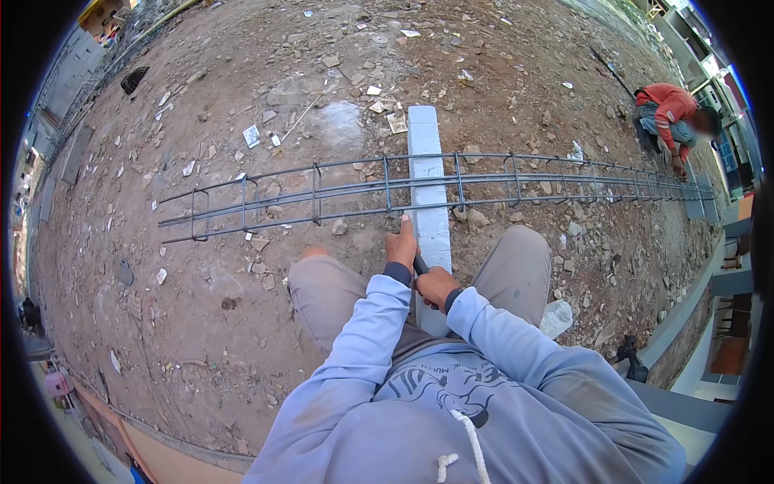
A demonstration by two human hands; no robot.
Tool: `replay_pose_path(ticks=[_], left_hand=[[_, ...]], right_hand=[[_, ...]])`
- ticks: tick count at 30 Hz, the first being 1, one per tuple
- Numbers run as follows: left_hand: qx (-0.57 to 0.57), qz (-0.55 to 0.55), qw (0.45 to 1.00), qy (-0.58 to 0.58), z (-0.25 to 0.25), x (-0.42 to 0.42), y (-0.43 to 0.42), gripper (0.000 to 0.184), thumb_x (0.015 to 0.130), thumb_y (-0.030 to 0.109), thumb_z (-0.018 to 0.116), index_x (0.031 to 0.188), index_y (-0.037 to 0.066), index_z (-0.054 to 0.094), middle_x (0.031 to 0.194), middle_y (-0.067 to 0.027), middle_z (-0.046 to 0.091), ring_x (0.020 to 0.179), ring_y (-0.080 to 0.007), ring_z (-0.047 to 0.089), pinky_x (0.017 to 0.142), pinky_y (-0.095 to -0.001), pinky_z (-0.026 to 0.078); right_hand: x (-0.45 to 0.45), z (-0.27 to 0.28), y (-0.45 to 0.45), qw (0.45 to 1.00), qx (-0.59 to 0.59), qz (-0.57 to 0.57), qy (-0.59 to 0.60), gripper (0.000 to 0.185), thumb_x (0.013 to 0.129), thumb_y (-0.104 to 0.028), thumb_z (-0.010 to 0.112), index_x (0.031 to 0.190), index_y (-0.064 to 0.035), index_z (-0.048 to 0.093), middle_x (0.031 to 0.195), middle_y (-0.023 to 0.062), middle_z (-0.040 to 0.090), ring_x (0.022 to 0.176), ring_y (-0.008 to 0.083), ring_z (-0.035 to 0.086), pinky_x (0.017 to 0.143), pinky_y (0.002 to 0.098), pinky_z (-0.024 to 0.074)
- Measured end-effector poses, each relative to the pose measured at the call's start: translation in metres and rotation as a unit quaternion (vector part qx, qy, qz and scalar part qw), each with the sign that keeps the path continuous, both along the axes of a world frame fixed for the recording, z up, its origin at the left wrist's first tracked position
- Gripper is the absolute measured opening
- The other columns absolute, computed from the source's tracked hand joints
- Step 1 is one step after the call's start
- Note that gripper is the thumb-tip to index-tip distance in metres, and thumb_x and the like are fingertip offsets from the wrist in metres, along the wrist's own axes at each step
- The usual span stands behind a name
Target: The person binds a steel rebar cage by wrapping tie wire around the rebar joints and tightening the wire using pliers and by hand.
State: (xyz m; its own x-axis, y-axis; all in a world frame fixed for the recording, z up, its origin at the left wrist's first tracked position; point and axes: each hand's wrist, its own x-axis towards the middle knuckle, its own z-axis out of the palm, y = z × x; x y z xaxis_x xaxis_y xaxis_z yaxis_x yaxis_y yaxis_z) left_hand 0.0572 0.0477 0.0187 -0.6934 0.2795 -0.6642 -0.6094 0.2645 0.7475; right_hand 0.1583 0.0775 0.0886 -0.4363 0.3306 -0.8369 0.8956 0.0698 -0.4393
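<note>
A long rebar cage, made of thin steel bars with square stirrups, lies across a pale painted block in front of me. My left hand is closed just below the nearest bar, its fingertips close to the steel; what it holds, if anything, is hidden. Beside it and nearer my body, my right hand is wrapped round a dark handle. The handle points up toward my left hand, and the tool's other end cannot be seen. My knees are on either side of the block.
At the far right end of the cage, a person in a red top crouches with hands near the bars. Stones and litter cover the dirt ground. A white plastic piece lies by my right knee. A low concrete edge runs along the right.
</note>
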Motion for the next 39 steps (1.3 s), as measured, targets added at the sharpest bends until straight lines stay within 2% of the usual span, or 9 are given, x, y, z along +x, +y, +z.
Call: replay_pose_path(ticks=[5, 10, 25, 28, 29, 32, 35, 38, 39], left_hand=[[-0.108, -0.019, 0.987, 0.122, -0.056, -0.003, 0.000, 0.074, 0.080, 0.060, 0.051, 0.086, -0.013, 0.052, 0.076, -0.0215, 0.058, 0.070, -0.0303, 0.059, 0.063, -0.0397, 0.046], [-0.137, -0.094, 0.977, 0.137, 0.001, -0.001, -0.011, 0.091, 0.080, 0.067, 0.039, 0.108, -0.019, 0.043, 0.106, -0.0396, 0.051, 0.104, -0.0473, 0.052, 0.089, -0.0448, 0.040], [-0.285, -0.167, 0.921, 0.205, 0.026, -0.001, -0.013, 0.085, 0.079, 0.066, 0.044, 0.106, -0.015, 0.048, 0.101, -0.0325, 0.058, 0.093, -0.0420, 0.059, 0.080, -0.0459, 0.046], [-0.097, -0.171, 0.978, 0.064, 0.010, -0.018, -0.030, 0.079, 0.079, 0.064, 0.049, 0.099, -0.013, 0.052, 0.093, -0.0268, 0.061, 0.080, -0.0352, 0.062, 0.072, -0.0423, 0.049], [0.025, -0.082, 0.995, -0.049, 0.009, -0.017, -0.034, 0.056, 0.083, 0.052, 0.056, 0.086, -0.004, 0.057, 0.080, -0.0128, 0.061, 0.069, -0.0210, 0.061, 0.059, -0.0332, 0.050], [0.278, 0.008, 0.950, -0.142, 0.003, -0.009, -0.028, 0.044, 0.087, 0.045, 0.054, 0.091, 0.000, 0.058, 0.079, -0.0106, 0.061, 0.068, -0.0199, 0.061, 0.060, -0.0337, 0.051], [0.361, 0.055, 0.898, -0.244, 0.012, -0.005, -0.026, 0.032, 0.090, 0.037, 0.052, 0.093, 0.005, 0.055, 0.079, -0.0083, 0.060, 0.069, -0.0193, 0.061, 0.062, -0.0349, 0.052], [0.416, 0.038, 0.869, -0.265, -0.002, -0.007, -0.023, 0.028, 0.090, 0.035, 0.054, 0.088, 0.007, 0.054, 0.073, -0.0052, 0.057, 0.064, -0.0178, 0.058, 0.060, -0.0350, 0.051], [0.430, 0.023, 0.863, -0.265, -0.006, -0.009, -0.023, 0.027, 0.089, 0.034, 0.055, 0.086, 0.008, 0.053, 0.071, -0.0040, 0.055, 0.062, -0.0171, 0.056, 0.059, -0.0349, 0.051]], right_hand=[[-0.001, 0.008, -0.005, 0.978, -0.130, -0.162, 0.020, 0.018, 0.081, -0.015, 0.054, 0.078, 0.0022, 0.057, 0.064, 0.0102, 0.056, 0.049, 0.0202, 0.054, 0.041, 0.0327, 0.0414], [0.004, -0.003, -0.010, 0.965, -0.177, -0.188, 0.050, 0.017, 0.078, -0.013, 0.054, 0.071, 0.0025, 0.057, 0.060, 0.0108, 0.054, 0.047, 0.0196, 0.053, 0.040, 0.0335, 0.0406], [0.010, -0.017, -0.016, 0.954, -0.215, -0.191, 0.089, 0.025, 0.081, -0.021, 0.056, 0.068, -0.0001, 0.054, 0.055, 0.0080, 0.050, 0.042, 0.0199, 0.048, 0.040, 0.0329, 0.0377], [0.014, -0.019, -0.005, 0.906, -0.353, -0.219, 0.083, 0.029, 0.085, -0.029, 0.055, 0.076, -0.0026, 0.054, 0.059, 0.0063, 0.051, 0.047, 0.0191, 0.050, 0.044, 0.0323, 0.0399], [0.015, -0.017, 0.001, 0.875, -0.419, -0.227, 0.082, 0.029, 0.086, -0.031, 0.054, 0.079, -0.0034, 0.053, 0.062, 0.0059, 0.052, 0.050, 0.0186, 0.051, 0.046, 0.0327, 0.0412], [0.020, -0.024, 0.014, 0.807, -0.544, -0.196, 0.118, 0.040, 0.089, -0.042, 0.047, 0.089, -0.0025, 0.053, 0.072, 0.0087, 0.058, 0.059, 0.0205, 0.057, 0.056, 0.0345, 0.0470], [0.023, -0.028, 0.017, 0.782, -0.578, -0.172, 0.158, 0.048, 0.090, -0.048, 0.044, 0.094, -0.0012, 0.055, 0.078, 0.0121, 0.062, 0.064, 0.0237, 0.062, 0.058, 0.0358, 0.0505], [0.020, -0.018, 0.018, 0.842, -0.499, -0.176, 0.104, 0.055, 0.086, -0.053, 0.048, 0.094, 0.0007, 0.055, 0.077, 0.0138, 0.062, 0.064, 0.0232, 0.062, 0.058, 0.0335, 0.0505], [0.016, -0.007, 0.018, 0.925, -0.354, -0.099, 0.097, 0.057, 0.084, -0.054, 0.050, 0.095, 0.0018, 0.054, 0.078, 0.0156, 0.062, 0.067, 0.0250, 0.063, 0.060, 0.0345, 0.0506]])
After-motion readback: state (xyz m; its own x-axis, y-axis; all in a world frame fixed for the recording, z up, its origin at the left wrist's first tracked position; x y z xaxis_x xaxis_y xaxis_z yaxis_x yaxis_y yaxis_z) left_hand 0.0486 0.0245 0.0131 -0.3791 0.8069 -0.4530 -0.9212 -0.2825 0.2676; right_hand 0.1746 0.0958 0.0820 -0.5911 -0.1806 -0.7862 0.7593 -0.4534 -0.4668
